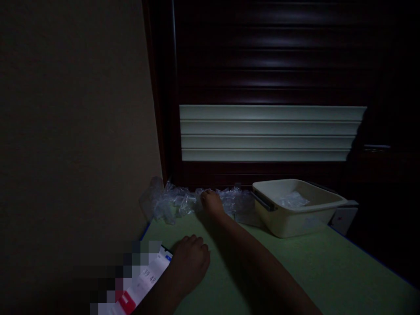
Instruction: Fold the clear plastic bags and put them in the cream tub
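Clear crinkled plastic bags lie in a loose row along the far edge of the green tabletop. My right hand reaches into the middle of that row, its fingers closed on a plastic bag. Nearer to me, my left hand rests on the tabletop with its fingers curled in and nothing showing in them; its palm side is hidden. Just left of that hand lies a phone with a lit screen, partly covered by my wrist and by blurring.
A cream plastic basin with dark handles stands at the right, holding some clear plastic. Behind the table rises a dark slatted panel with a pale slatted section. A wall borders the left side. The light is dim.
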A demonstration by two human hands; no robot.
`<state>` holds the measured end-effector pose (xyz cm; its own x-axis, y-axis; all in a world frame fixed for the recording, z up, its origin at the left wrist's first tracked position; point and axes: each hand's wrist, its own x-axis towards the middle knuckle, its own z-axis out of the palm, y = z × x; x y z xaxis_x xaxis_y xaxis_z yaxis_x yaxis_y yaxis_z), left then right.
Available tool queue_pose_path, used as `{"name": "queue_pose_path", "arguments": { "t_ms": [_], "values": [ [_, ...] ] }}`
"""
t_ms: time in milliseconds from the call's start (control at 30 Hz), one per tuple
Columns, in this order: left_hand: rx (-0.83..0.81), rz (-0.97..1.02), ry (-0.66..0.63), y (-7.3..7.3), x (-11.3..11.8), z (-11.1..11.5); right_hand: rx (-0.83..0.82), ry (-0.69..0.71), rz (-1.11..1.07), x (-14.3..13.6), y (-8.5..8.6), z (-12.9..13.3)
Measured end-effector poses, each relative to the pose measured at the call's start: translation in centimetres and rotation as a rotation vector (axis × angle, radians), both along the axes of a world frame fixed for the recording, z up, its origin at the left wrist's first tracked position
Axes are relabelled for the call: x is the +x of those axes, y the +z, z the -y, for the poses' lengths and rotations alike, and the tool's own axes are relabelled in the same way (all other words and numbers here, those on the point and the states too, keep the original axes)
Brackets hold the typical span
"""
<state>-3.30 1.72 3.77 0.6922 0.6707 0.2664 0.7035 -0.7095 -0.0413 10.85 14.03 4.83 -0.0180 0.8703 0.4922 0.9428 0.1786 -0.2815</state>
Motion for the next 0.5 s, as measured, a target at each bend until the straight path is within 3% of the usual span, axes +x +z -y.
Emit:
{"name": "queue_pose_path", "arguments": {
  "t_ms": [167, 300, 400, 500],
  "values": [
    [-0.061, 0.138, 0.009, 0.1, -0.1, 0.0, 0.065, 0.075, -0.168, 0.6, 2.3, 0.6],
    [-0.154, 0.384, 0.051, -0.4, 0.2, -0.4, 0.176, 0.103, -0.392, 2.1, 3.7, 3.8],
    [-0.249, 0.587, 0.108, -1.3, 0.7, -1.0, 0.213, 0.109, -0.576, 3.9, 3.1, 8.1],
    [-0.385, 0.743, 0.159, -2.1, 1.0, -1.5, 0.191, 0.123, -0.727, 5.7, 1.2, 12.3]
  ]
}}
